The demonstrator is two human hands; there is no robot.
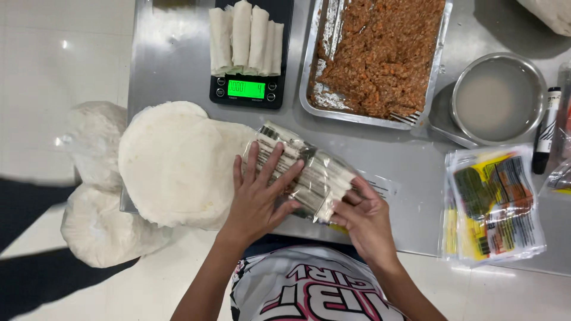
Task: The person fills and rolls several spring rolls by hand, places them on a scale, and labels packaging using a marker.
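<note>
Under both hands — left hand [260,193] flat, right hand [363,217] pinching — packed rolls [315,178] blur.

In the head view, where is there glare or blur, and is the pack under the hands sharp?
Head view: glare streaks the clear pack of rolls under the left hand and right hand; small bright spots sit on the white floor; the scale display glows green; focus is fairly sharp, shadows soft.

A pack of rolls [309,175] is lying at the table's [172,65] front edge, with a stack of wrappers [175,163] sitting just to its left. Behind them, a scale [248,90] is carrying 5 rolls [245,38]; a tray of filling [377,56] is sitting to its right, and a bowl [498,98] farther right.
</note>
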